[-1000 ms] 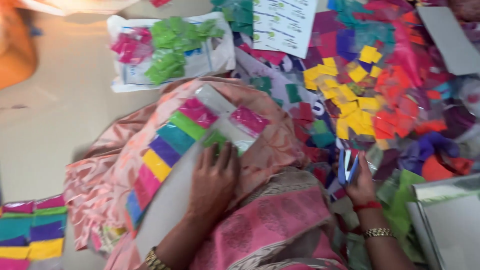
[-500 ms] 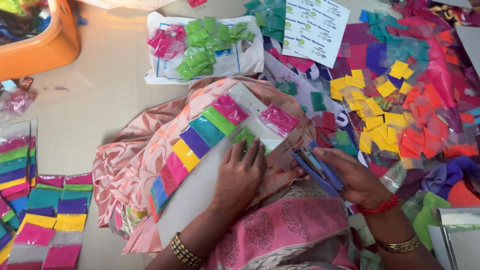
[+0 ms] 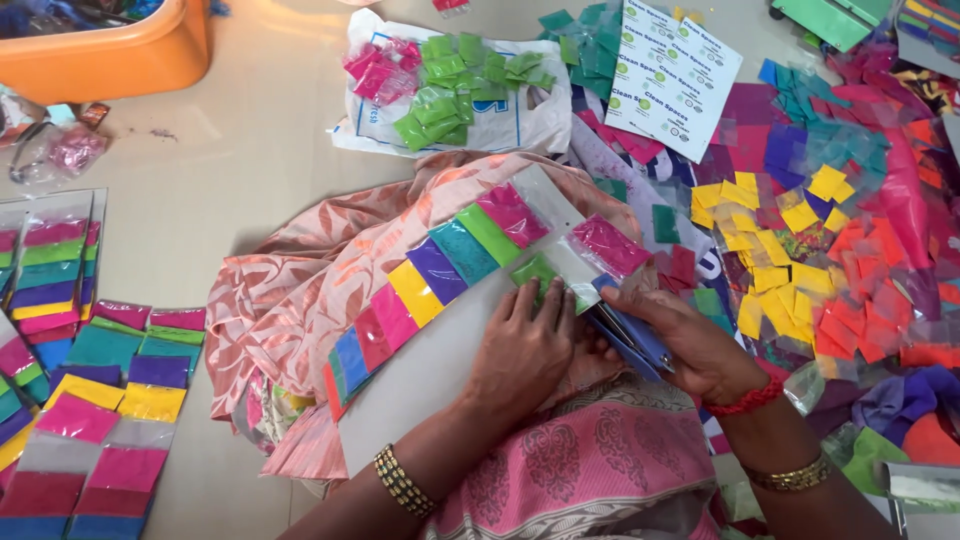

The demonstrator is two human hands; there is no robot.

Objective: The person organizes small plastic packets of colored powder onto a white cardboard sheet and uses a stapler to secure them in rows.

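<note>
Beige floor filled the frame, littered with small colour packets, and a peach patterned cloth (image 3: 300,290) lay over the person's lap at centre. Left hand (image 3: 525,350) lay flat, fingers (image 3: 545,300) spread apart, pressing a green packet (image 3: 535,270) against a long white card strip (image 3: 440,350). Right hand (image 3: 690,345) was closed round a blue stapler (image 3: 625,335), which sat just right of the left fingers with its nose pointing up-left toward the green packet. Whether the stapler's mouth already bit the strip edge couldn't be told. The strip's long axis ran diagonally from lower left to upper right of the frame, with a row of packets (image 3: 440,270) fixed along it: blue, pink, yellow, purple, teal, green, magenta. The green packet sat at the row's upper-right end, right at the left fingertips, with the right hand just beside it. A loose pink packet (image 3: 610,245) lay just above the stapler. Further out: a white bag (image 3: 520,120) with green and pink packets in the upper middle, a printed sticker sheet (image 3: 675,75) to its right, a heap of loose packets (image 3: 800,230) on the right, finished strips (image 3: 90,400) at the left edge, and an orange tub (image 3: 110,50) in the upper left.
</note>
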